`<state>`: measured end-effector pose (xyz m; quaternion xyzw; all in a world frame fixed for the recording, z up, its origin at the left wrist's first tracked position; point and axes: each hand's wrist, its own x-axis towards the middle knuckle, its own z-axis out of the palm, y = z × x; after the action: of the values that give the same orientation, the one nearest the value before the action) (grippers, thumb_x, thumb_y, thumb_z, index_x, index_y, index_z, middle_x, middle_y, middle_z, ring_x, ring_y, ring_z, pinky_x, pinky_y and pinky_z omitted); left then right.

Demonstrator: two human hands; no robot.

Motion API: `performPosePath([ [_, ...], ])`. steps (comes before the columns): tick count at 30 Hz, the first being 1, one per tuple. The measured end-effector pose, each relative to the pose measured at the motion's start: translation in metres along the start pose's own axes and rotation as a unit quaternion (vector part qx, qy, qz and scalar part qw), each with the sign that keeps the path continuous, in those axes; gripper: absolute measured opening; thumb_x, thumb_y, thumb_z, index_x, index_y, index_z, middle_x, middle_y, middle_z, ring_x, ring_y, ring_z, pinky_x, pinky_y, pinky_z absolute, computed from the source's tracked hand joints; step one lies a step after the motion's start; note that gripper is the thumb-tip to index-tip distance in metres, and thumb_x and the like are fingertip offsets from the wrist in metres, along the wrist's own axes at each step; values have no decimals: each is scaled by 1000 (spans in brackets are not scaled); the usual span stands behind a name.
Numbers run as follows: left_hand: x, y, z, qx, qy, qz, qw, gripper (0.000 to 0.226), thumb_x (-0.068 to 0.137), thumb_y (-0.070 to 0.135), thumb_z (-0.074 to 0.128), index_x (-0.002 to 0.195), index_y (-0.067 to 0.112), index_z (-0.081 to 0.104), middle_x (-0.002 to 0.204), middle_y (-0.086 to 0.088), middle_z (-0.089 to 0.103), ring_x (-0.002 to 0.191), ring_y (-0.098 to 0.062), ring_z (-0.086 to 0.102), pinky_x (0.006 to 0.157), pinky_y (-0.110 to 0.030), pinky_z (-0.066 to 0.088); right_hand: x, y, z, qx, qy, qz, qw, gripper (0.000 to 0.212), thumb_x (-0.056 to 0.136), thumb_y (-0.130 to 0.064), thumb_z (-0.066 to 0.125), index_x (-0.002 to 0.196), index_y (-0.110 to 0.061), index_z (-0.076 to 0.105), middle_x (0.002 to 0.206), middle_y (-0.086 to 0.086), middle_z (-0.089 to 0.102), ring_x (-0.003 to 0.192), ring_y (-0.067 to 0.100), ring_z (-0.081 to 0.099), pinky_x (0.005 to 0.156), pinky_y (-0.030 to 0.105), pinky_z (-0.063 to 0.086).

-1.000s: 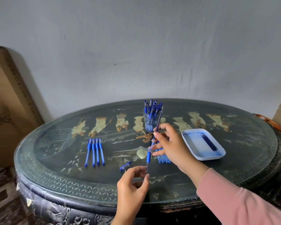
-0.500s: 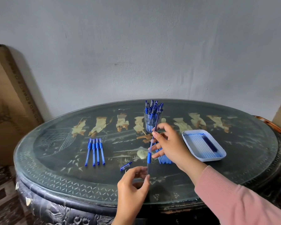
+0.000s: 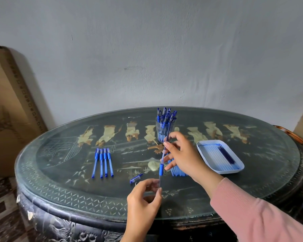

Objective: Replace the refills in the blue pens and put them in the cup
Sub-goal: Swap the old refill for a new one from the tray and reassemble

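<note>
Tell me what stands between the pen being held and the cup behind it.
Nothing visible lies between them. The right hand holds the pen just in front of the cup; the left hand pinches its lower end. The cup is crowded with pens.

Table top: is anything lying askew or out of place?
Only a loose blue pen cap, lying slanted by itself just right of the neat row of four pens. Nothing looks spilled or broken.
</note>
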<state>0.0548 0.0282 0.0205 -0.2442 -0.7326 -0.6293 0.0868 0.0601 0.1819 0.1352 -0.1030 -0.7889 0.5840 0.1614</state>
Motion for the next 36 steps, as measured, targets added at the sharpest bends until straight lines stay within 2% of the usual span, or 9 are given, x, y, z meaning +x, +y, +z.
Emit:
performPosePath([
  [7, 1, 1, 0, 15, 22, -14, 1000, 28, 77, -3, 76, 92, 21, 73, 83, 7, 72, 81, -9, 69, 66, -17, 56, -4, 11, 4, -118, -33, -45, 991, 4, 93, -19, 65, 91, -19, 61, 79, 2, 67, 71, 15, 69, 60, 40, 61],
  [13, 6, 5, -14, -35, 127, -76, 988, 22, 80, 1, 74, 91, 21, 72, 84, 8, 73, 82, -5, 69, 69, -14, 54, -8, 27, 14, -66, -91, 0, 994, 15, 93, -36, 62, 98, -23, 69, 91, 2, 71, 82, 12, 70, 67, 38, 62],
  [17, 16, -5, -48, -11, 201, -113, 973, 24, 81, 5, 75, 88, 27, 69, 85, 10, 73, 80, 4, 67, 71, -10, 52, -9, 48, 31, -156, -80, 7, 984, 8, 94, -23, 63, 90, -25, 70, 84, -7, 69, 75, 4, 66, 69, 21, 57],
  [20, 28, -18, -76, 20, 208, -135, 968, 22, 83, 8, 74, 89, 28, 69, 88, 11, 73, 77, 4, 68, 76, -28, 58, -11, 63, 53, -213, -90, -8, 973, 7, 91, -21, 68, 94, -23, 73, 85, -16, 67, 76, -6, 60, 67, 6, 44],
  [21, 30, -21, -83, 32, 204, -137, 969, 21, 83, 9, 74, 90, 27, 69, 87, 12, 72, 76, 3, 68, 76, -28, 58, -11, 68, 60, -215, -94, -9, 972, 7, 89, -23, 70, 95, -24, 73, 86, -15, 67, 74, -6, 59, 66, 6, 43],
  [24, 31, -22, -88, 69, 183, -122, 973, 19, 81, 6, 74, 90, 22, 69, 86, 9, 72, 74, 8, 66, 66, -6, 49, -9, 79, 79, -235, -94, -22, 967, 12, 85, -31, 73, 96, -30, 69, 88, -13, 64, 69, -3, 51, 69, 15, 43],
  [29, 29, -22, -87, 53, 165, -117, 978, 20, 79, 3, 74, 89, 20, 70, 85, 5, 72, 70, 3, 68, 62, -4, 46, -3, 82, 92, -307, -95, -57, 945, 3, 88, -30, 70, 92, -30, 69, 91, -14, 56, 83, 3, 55, 77, 24, 48],
  [32, 28, -25, -88, 39, 165, -110, 979, 24, 79, 2, 74, 87, 23, 69, 85, 6, 72, 71, -1, 69, 64, -6, 48, 0, 76, 93, -276, -87, -39, 956, 9, 87, -24, 72, 81, -29, 68, 87, -14, 62, 75, 1, 57, 72, 18, 46],
  [36, 28, -26, -87, 34, 165, -103, 980, 25, 78, 0, 74, 87, 23, 69, 84, 5, 72, 70, -5, 70, 66, -10, 51, 13, 42, 95, -121, -54, -9, 991, 12, 84, -15, 74, 80, -26, 72, 75, -5, 72, 71, 5, 67, 66, 16, 52],
])
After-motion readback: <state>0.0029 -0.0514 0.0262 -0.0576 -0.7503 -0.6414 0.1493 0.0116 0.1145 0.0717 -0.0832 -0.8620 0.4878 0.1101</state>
